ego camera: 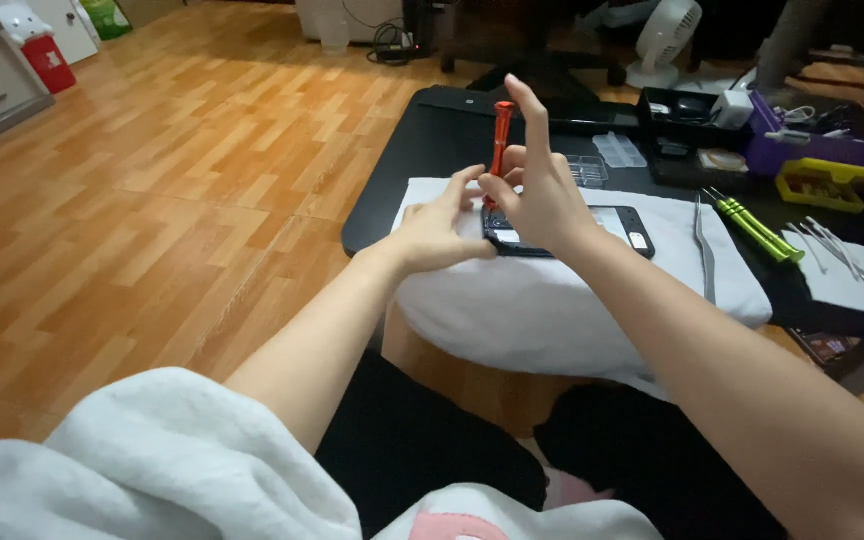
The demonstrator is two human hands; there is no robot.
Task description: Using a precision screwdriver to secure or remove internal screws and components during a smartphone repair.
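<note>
**Red screwdriver upright over opened phone**

Right hand (542, 195) pinching the shaft of a red screwdriver (501, 135) between thumb and middle fingers, index finger raised straight up, clear of the tool. Screwdriver standing near vertical, tip down on the opened phone (612, 228); exact contact point hidden behind the fingers.

Left hand (437, 232) resting at the phone's left end, fingers spread and lightly curled, thumb and forefinger close to the tool's lower shaft (whether touching it, cannot tell). Holding nothing visible.

Phone lying flat on a white cloth (552, 300) draped over the front edge of a black desk (422, 150).

Handling, as judged: screwdriver light, stiff, slim; best taken low on the shaft for turning. Phone thin and rigid, probably fragile with internals exposed; safest held by its edges. Cloth soft, so likely to keep the phone from sliding.

Nearby: metal tweezers (704, 250) on the cloth just right of the phone; green-handled drivers (757, 228) beyond them; yellow tool (827, 180), purple tray (822, 140) and clear parts box (619, 150) further back.
</note>
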